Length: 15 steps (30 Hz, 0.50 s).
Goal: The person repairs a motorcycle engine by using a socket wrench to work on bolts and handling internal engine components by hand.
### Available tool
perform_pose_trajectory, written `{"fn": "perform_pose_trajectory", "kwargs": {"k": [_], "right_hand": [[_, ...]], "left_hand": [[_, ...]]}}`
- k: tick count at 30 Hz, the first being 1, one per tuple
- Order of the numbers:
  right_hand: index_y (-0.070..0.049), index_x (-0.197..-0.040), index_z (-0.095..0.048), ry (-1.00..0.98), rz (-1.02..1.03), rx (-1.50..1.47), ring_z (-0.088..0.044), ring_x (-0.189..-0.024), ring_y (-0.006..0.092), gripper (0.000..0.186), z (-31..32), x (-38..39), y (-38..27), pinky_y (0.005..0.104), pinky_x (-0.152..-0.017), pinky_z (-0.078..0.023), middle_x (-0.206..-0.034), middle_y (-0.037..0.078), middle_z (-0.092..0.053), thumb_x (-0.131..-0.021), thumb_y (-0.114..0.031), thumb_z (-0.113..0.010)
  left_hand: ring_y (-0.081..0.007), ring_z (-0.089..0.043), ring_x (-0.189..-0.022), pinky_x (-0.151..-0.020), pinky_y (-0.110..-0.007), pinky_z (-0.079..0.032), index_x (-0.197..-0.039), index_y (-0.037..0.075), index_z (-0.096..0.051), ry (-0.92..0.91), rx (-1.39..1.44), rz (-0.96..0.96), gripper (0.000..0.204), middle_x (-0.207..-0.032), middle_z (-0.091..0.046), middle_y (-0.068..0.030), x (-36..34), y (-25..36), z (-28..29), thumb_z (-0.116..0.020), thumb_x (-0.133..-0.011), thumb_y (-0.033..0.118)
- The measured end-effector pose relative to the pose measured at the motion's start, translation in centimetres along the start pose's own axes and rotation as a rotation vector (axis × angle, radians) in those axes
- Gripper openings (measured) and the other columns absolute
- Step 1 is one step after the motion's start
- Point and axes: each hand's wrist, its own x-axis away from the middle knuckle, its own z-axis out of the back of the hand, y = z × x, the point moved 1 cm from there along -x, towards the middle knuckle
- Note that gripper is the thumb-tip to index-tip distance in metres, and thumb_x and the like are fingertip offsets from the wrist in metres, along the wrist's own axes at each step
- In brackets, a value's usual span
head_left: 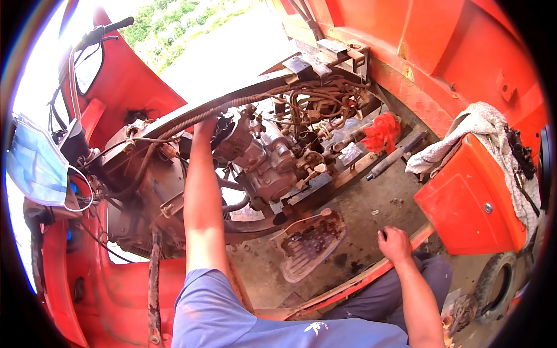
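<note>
My left forearm reaches across a dirty metal engine (268, 174) in an open vehicle frame. My left hand (204, 124) is up among the parts at the engine's left upper side, under a corrugated hose (229, 106); its fingers are hidden. My right hand (396, 245) is low at the right, just above my knee and the red sill edge (365, 277), with fingers curled; I cannot make out whether anything is in them. Rusty cables and pipes (333, 104) run over the engine's right part, beside a red crumpled bag or rag (380, 133).
Handlebars (104, 32) and a blue face mask (38, 165) are at the left. A red box (458, 203) with a towel (481, 116) stands right. Red panels (435, 40) rise behind. A metal cylinder (390, 162), a stained tray (307, 243) and a tyre (487, 290) are around me.
</note>
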Motion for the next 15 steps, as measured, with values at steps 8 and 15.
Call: {"fn": "perform_pose_trajectory", "kwargs": {"k": [8, 15], "right_hand": [[-0.002, -0.082, -0.065, 0.012, -0.041, 0.011, -0.064, -0.083, 0.0439, 0.022, 0.5, 0.4, 0.2, 0.0528, -0.072, -0.051, -0.083, 0.021, -0.066, -0.090, -0.023, -0.066], [-0.001, -0.081, -0.064, 0.012, -0.027, 0.005, -0.064, -0.082, 0.0443, 0.024, 0.2, 0.4, 0.3, 0.0531, -0.072, -0.050, -0.083, 0.022, -0.066, -0.090, -0.023, -0.066]], "left_hand": [[-0.0257, -0.070, -0.080, -0.077, -0.044, -0.054, -0.088, 0.012, -0.075, -0.038, -0.183, 0.019, 0.018, -0.081, -0.073, -0.0074, -0.5, 3.7, -0.5, -0.059, -0.092, 0.019], [-0.0279, -0.068, -0.097, -0.084, -0.044, -0.053, -0.111, 0.015, -0.072, -0.073, -0.249, -0.096, 0.022, -0.107, -0.072, -0.0088, 0.3, 1.4, -1.3, -0.062, -0.093, 0.024]]}}
